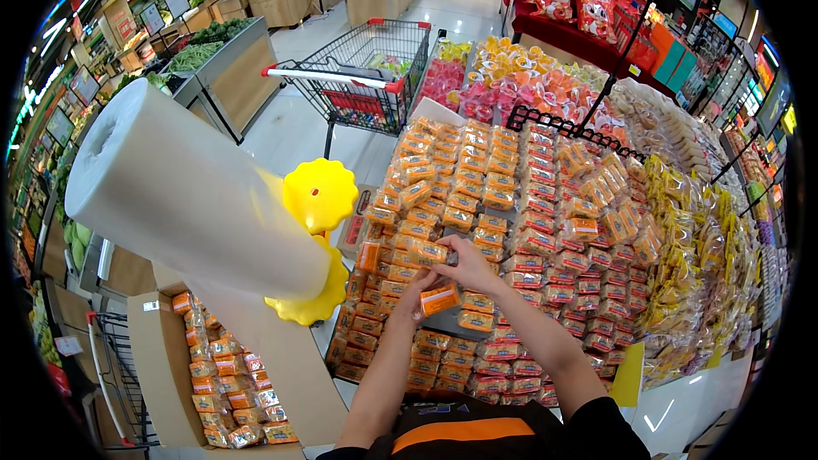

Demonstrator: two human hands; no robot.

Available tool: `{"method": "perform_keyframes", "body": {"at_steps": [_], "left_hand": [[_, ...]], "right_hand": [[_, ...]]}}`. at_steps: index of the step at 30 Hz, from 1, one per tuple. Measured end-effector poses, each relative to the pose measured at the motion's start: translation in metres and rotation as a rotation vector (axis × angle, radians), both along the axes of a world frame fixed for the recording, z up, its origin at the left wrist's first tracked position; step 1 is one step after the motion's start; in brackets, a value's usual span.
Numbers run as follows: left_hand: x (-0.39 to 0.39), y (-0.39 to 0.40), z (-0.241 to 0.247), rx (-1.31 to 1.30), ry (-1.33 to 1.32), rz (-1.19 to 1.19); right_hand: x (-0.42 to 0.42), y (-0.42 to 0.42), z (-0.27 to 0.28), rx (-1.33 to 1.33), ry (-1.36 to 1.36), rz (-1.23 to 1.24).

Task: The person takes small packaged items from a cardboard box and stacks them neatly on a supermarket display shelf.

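Note:
Over a display of packaged snack cakes, both my hands are close together. My right hand [471,263] grips one end of a clear-wrapped snack cake with an orange label [427,252]. My left hand [416,289] has its fingers at the lower edge of that same pack. Beside my left palm is a second pack with a bright orange label [439,299]; whether the palm bears it is hard to tell. Around the hands run rows of orange-labelled packs [418,230], with red-labelled packs [525,263] to the right. A bare grey patch [457,319] of the display shows below.
A roll of clear plastic bags [198,198] on a yellow scalloped holder [319,195] rises at left. Below it, an open cardboard box [160,370] holds more packs. A shopping cart [358,76] stands beyond. Yellow-wrapped packs [684,262] and a black wire divider [575,131] are right.

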State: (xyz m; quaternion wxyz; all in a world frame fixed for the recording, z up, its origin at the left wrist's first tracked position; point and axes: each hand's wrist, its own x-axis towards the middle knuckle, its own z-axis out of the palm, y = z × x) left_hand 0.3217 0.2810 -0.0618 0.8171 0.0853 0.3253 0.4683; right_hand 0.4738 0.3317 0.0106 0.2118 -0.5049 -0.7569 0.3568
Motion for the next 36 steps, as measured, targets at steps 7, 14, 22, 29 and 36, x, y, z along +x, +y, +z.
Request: {"method": "perform_keyframes", "body": {"at_steps": [7, 14, 22, 29, 36], "left_hand": [[0.0, 0.011, -0.013, 0.034, 0.168, -0.114], [0.002, 0.016, -0.009, -0.095, 0.105, 0.011], [0.011, 0.049, -0.002, -0.054, 0.145, 0.075], [0.024, 0.068, 0.003, -0.031, 0.163, -0.031], [0.025, 0.072, -0.008, 0.013, 0.151, -0.034]], "right_hand": [[0.007, 0.024, -0.008, 0.05, -0.319, 0.051], [0.019, 0.036, -0.033, 0.371, -0.438, -0.084], [0.018, 0.039, -0.04, 0.618, -0.743, -0.072], [0.017, 0.043, -0.041, 0.789, -0.744, -0.11], [0.012, 0.049, -0.033, 0.602, -0.668, -0.003]]}}
